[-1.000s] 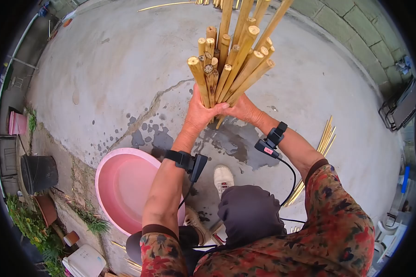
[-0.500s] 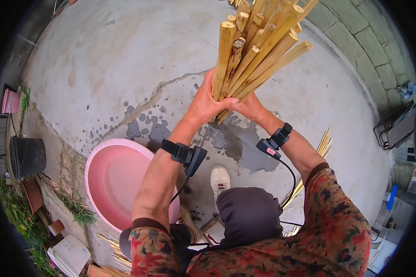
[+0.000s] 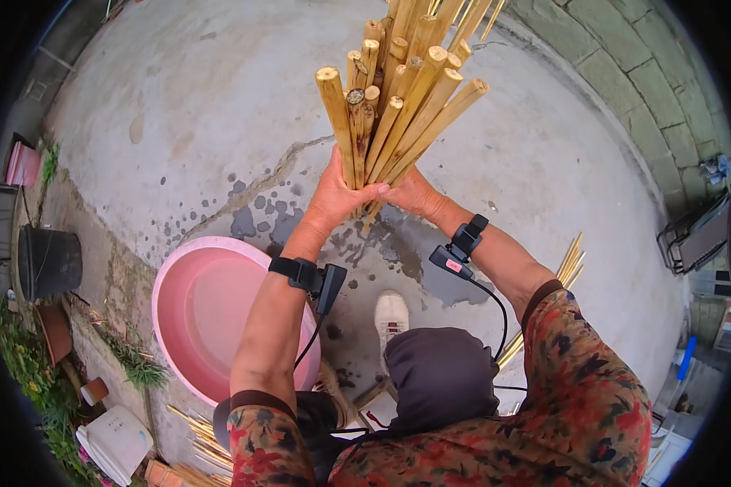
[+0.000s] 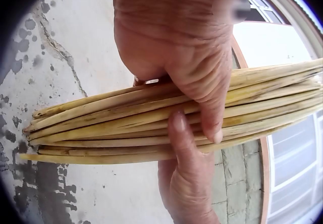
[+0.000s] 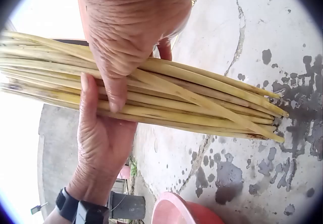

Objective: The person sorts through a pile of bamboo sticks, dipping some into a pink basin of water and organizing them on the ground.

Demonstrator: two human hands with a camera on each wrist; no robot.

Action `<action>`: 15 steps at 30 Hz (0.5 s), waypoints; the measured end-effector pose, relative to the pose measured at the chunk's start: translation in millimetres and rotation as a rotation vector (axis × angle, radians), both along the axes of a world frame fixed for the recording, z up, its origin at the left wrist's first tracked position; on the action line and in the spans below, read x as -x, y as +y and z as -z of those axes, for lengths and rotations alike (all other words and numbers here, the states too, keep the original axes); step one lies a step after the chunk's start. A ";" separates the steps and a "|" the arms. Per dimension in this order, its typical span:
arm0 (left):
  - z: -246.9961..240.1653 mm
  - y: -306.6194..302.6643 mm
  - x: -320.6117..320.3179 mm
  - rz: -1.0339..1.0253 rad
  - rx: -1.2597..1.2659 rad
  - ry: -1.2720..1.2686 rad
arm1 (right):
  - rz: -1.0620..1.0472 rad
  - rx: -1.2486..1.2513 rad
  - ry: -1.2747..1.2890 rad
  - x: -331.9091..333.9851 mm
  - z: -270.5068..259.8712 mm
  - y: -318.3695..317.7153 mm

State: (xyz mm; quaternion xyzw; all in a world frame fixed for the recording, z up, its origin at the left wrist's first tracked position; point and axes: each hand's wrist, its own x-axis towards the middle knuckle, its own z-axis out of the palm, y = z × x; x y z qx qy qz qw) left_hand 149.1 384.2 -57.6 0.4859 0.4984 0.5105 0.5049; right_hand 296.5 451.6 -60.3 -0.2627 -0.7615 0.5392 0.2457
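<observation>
Left hand (image 3: pixel 335 196) grips stalk bundle (image 3: pixel 417 91) | right hand (image 3: pixel 417 196) grips it too | pink tub (image 3: pixel 175 312) on concrete (image 3: pixel 203 130)

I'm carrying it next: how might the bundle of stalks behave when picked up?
The bundle of stalks looks stiff, running nearly straight past the left hand and right hand. With no tie visible, it may splay if their grip loosens. Roundish cut ends suggest loose stalks could roll.

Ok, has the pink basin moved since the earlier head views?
No. Against the floor crack in the head view, the pink basin stays in the same place; only the framing shifts.
</observation>
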 end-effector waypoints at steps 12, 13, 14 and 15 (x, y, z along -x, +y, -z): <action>-74.1 -25.1 -0.9 -0.046 -0.116 0.150 | -0.001 -0.283 -0.027 0.1 -65.7 -17.7; -84.9 -30.0 -0.3 -0.057 -0.127 0.133 | 0.003 -0.294 -0.017 -0.2 -77.3 -21.6; -95.6 -34.1 -1.1 -0.065 -0.139 0.116 | -0.005 -0.308 -0.026 -1.2 -89.3 -24.3; -107.5 -39.1 -2.9 -0.057 -0.154 0.125 | -0.011 -0.326 -0.036 -2.4 -104.9 -28.5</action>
